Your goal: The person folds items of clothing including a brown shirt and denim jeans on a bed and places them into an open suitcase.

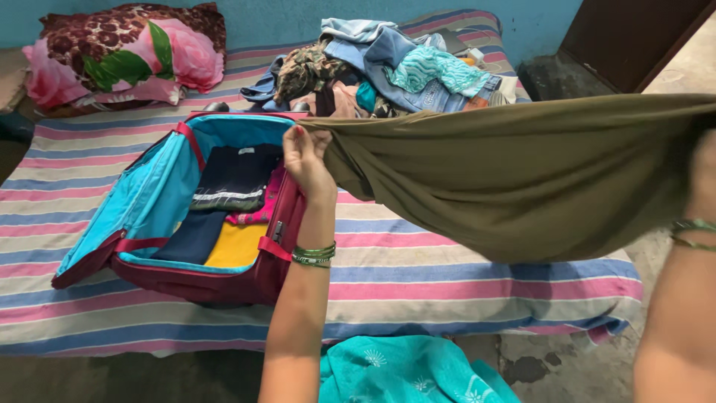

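bed striped, bears all | olive cloth stretched taut right of open suitcase (folding under way, I judge; next, edges brought together) | left hand pinches its corner | right hand blurred, grip unclear

- An olive garment of thin, matt, smooth cloth, stretched and faintly creased.
- A maroon suitcase of woven fabric, its turquoise lining slightly shiny.
- A striped bedsheet of flat, matt cotton-like weave.
- Green bangles, hard and glossy.
- A floral pillow with a soft sheen.
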